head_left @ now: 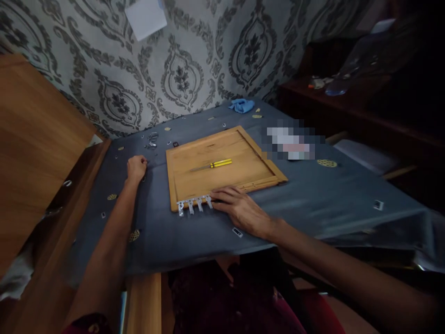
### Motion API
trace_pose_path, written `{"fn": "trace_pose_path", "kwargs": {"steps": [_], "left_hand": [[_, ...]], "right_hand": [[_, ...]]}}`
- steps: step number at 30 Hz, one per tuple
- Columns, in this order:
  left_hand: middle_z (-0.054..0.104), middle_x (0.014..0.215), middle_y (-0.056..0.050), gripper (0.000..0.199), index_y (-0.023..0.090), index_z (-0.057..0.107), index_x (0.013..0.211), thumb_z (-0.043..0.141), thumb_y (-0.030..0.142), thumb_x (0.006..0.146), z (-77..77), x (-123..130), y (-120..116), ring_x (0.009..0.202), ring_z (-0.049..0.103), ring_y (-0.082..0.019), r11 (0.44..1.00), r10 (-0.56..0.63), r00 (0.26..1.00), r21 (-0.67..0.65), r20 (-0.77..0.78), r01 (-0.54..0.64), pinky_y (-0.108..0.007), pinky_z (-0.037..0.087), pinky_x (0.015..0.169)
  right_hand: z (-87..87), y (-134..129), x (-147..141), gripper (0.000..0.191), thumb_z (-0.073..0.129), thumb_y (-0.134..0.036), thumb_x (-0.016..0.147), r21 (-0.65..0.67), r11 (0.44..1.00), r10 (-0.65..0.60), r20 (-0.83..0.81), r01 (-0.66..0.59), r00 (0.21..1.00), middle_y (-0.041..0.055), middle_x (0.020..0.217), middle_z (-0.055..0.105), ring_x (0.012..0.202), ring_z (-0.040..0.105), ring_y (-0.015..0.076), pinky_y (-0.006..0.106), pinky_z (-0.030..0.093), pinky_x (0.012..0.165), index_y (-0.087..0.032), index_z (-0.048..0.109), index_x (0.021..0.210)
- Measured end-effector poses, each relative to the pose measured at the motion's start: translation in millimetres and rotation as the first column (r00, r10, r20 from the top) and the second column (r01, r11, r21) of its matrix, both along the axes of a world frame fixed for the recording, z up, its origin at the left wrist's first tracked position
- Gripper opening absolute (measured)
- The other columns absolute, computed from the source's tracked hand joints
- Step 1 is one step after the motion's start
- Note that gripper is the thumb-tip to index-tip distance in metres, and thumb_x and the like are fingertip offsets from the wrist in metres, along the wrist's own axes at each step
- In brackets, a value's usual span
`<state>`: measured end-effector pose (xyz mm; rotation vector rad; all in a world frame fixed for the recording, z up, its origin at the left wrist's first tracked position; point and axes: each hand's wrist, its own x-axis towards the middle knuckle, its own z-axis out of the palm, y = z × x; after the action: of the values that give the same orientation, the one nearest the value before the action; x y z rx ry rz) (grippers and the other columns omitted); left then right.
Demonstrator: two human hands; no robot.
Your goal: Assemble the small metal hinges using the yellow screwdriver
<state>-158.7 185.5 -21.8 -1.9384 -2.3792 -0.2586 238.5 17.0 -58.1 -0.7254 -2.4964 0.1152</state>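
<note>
A framed wooden panel lies flat on the cloth-covered table. On it rests a screwdriver-like tool with a yellow and black handle. Several metal clips or hinges sit in a row along the panel's near left edge. My right hand lies on the near edge with its fingers stretched out, just right of the last metal piece. My left hand rests on the cloth left of the panel, its fingers curled closed; what they hold, if anything, is hidden. Small shiny metal parts lie just beyond it.
A blue cloth lies at the table's back edge. A pixelated item is right of the panel. Wooden furniture stands at the left, a dark red-brown surface at the right. The patterned wall is behind the table.
</note>
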Motion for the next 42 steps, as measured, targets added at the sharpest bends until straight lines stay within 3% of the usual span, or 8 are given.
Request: {"fn": "trace_pose_path", "kwargs": {"steps": [7,19,23,25,28,37,40,42], "left_hand": [[0.071,0.116,-0.008,0.023,0.014,0.068,0.112,0.067,0.031,0.098,0.7,-9.3,-4.9,0.109,0.069,-0.023,0.999,0.003,1.0,-0.049,0.001,-0.003,-0.046,0.057,0.096],[0.067,0.123,-0.009,0.032,0.015,0.064,0.123,0.066,0.036,0.098,0.8,-20.7,-6.7,0.106,0.068,-0.023,0.993,0.001,0.999,-0.12,0.054,0.006,-0.044,0.06,0.09],[0.072,0.112,-0.007,0.025,0.014,0.069,0.11,0.068,0.034,0.097,0.5,-19.9,-11.1,0.101,0.07,-0.022,0.995,-0.016,0.997,-0.095,0.082,0.024,-0.042,0.058,0.09],[0.076,0.103,-0.006,0.014,0.015,0.073,0.103,0.067,0.024,0.093,0.9,-17.9,-14.7,0.098,0.072,-0.021,0.998,-0.02,0.996,-0.064,0.088,0.026,-0.036,0.056,0.089],[0.079,0.097,-0.005,0.021,0.017,0.076,0.097,0.061,0.011,0.084,1.9,-12.7,-22.0,0.098,0.073,-0.022,1.0,-0.018,0.996,-0.013,0.086,0.019,-0.03,0.053,0.087],[0.075,0.105,-0.01,0.02,0.019,0.068,0.098,0.054,0.011,0.086,17.8,11.6,-50.4,0.105,0.069,-0.029,0.997,0.011,0.998,0.072,0.063,-0.015,-0.038,0.051,0.092],[0.073,0.105,-0.006,0.019,0.02,0.065,0.1,0.053,0.014,0.088,30.0,38.7,-68.9,0.102,0.068,-0.025,0.993,-0.085,0.993,0.084,0.085,0.078,-0.034,0.05,0.091],[0.071,0.096,-0.004,0.013,0.019,0.064,0.097,0.055,0.02,0.088,38.8,67.2,-85.0,0.092,0.066,-0.021,0.954,-0.3,0.919,0.083,0.257,0.288,-0.032,0.05,0.084]], "right_hand": [[-2.0,0.5,-0.2,0.047,0.058,0.003,0.082,-0.003,1.0,-0.001,0.006,0.001,1.0,0.0106,0.13,0.072,0.124,0.062,0.0271,0.049,0.053,0.104,-0.019,0.073,0.12],[-2.8,0.1,-0.1,0.043,0.056,0.001,0.086,0.022,1.0,0.009,-0.024,-0.009,1.0,0.0109,0.129,0.072,0.124,0.062,0.0274,0.049,0.053,0.103,-0.019,0.073,0.12],[-2.7,-0.2,0.1,0.044,0.055,0.001,0.087,-0.008,1.0,0.014,-0.02,-0.015,1.0,0.0116,0.13,0.072,0.127,0.061,0.0279,0.051,0.053,0.104,-0.018,0.072,0.122],[-2.2,-0.8,0.3,0.044,0.055,0.001,0.087,-0.024,1.0,0.009,-0.007,-0.009,1.0,0.0116,0.131,0.071,0.127,0.06,0.0278,0.052,0.053,0.104,-0.019,0.072,0.123],[-1.5,-1.6,0.7,0.044,0.055,0.001,0.086,-0.019,1.0,0.006,0.003,-0.006,1.0,0.0116,0.132,0.071,0.127,0.06,0.0284,0.052,0.052,0.105,-0.018,0.072,0.122],[-1.1,-1.2,-0.3,0.04,0.058,0.001,0.085,0.031,0.999,0.011,-0.021,-0.01,1.0,0.0109,0.129,0.072,0.124,0.062,0.0287,0.048,0.053,0.103,-0.016,0.071,0.118],[-1.1,-1.6,-1.0,0.04,0.059,0.002,0.083,0.039,0.999,0.007,-0.04,-0.005,0.999,0.0119,0.128,0.072,0.122,0.062,0.0292,0.049,0.053,0.103,-0.015,0.071,0.118],[-1.4,-1.8,-1.3,0.04,0.059,0.001,0.084,0.038,0.999,0.005,-0.046,-0.003,0.999,0.0121,0.128,0.072,0.121,0.063,0.0296,0.05,0.053,0.103,-0.015,0.071,0.118]]}}
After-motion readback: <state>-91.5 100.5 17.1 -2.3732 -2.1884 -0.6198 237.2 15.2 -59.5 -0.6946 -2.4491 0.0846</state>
